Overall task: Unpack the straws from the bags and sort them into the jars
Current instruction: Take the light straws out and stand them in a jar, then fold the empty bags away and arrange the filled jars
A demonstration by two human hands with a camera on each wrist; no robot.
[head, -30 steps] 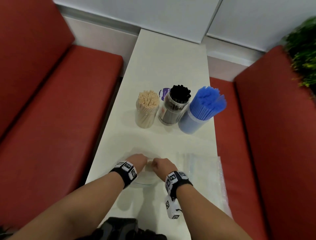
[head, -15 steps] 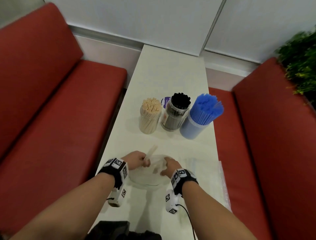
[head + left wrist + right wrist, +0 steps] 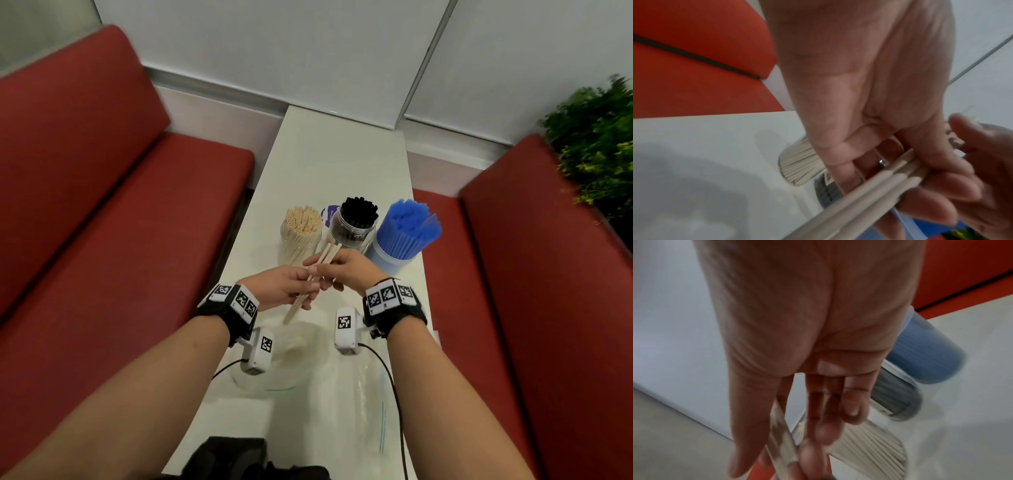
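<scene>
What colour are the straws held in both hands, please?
Beige straws, seen best in the left wrist view.

I see a few beige straws (image 3: 323, 262) bunched side by side, lifted and tilted, top ends toward the jar of beige straws (image 3: 299, 236). That jar stands upright and packed full, leftmost in a row. Just beside it is the jar of black straws (image 3: 354, 224), then the jar of blue straws (image 3: 402, 236), fanned out on top. Two clear bags (image 3: 346, 394) lie flat and limp nearer me.
</scene>
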